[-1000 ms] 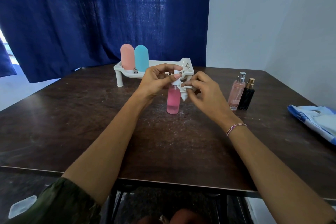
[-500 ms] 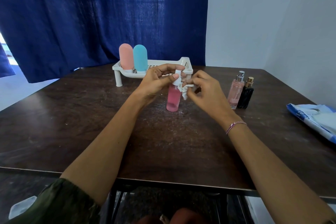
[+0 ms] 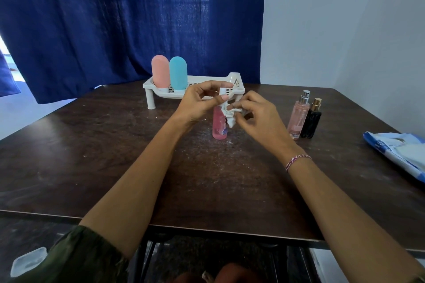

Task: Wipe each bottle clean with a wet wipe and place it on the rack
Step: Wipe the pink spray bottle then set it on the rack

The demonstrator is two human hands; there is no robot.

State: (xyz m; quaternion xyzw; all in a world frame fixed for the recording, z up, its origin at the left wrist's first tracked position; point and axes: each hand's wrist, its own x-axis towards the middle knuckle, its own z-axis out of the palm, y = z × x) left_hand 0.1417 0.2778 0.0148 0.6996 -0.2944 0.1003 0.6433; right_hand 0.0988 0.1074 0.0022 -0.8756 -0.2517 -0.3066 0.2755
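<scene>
The left hand [image 3: 197,103] pinched the white cap of a translucent pink bottle [image 3: 219,127], thumb and fingers curled round its top. The bottle stood upright on the dark, scuffed wooden table [image 3: 110,158], just in front of the white slotted plastic rack [image 3: 151,99]. The right hand [image 3: 258,116] pinched a crumpled white wet wipe [image 3: 231,118] against the bottle's shoulder. A pink capsule bottle [image 3: 160,71] and a teal capsule bottle [image 3: 178,72] (both smooth and round-topped) stood at the rack's left end, and bare slotted floor showed to their right. A clear glass spray bottle [image 3: 298,117] and a ribbed black bottle [image 3: 311,122] stood side by side, well in from the table's right edge.
</scene>
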